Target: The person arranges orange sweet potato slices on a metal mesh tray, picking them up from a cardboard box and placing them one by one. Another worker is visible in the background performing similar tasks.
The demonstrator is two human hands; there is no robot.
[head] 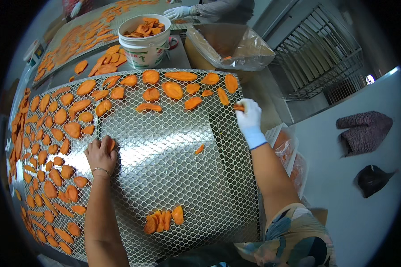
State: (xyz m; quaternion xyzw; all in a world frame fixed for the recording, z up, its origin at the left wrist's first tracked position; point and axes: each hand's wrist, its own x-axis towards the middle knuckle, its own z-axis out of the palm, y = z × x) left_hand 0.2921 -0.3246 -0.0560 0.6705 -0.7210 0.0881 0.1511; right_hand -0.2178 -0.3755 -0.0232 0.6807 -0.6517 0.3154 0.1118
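Before me lies a large white mesh drying screen (173, 170) over a shiny metal surface. Flat orange slices (72, 130), which look like dried fruit or root vegetable, cover its left side and far edge. My left hand (101, 155), bare with a bracelet at the wrist, grips an orange slice (111, 145) just above the mesh, left of the middle. In a white glove, my right hand (249, 115) pinches a small orange piece (239, 107) at the screen's right edge. A short row of slices (159, 221) stands near me, and one thin sliver (199, 149) lies alone.
Beyond the screen stand a white plastic bucket (143, 50) full of slices and a cardboard box (200, 55) lined with clear plastic. A co-worker's gloved hand (177, 12) rests at another slice-covered screen (77, 40). Bagged crates (284, 143) stand right; a metal rack (320, 53) stands farther back.
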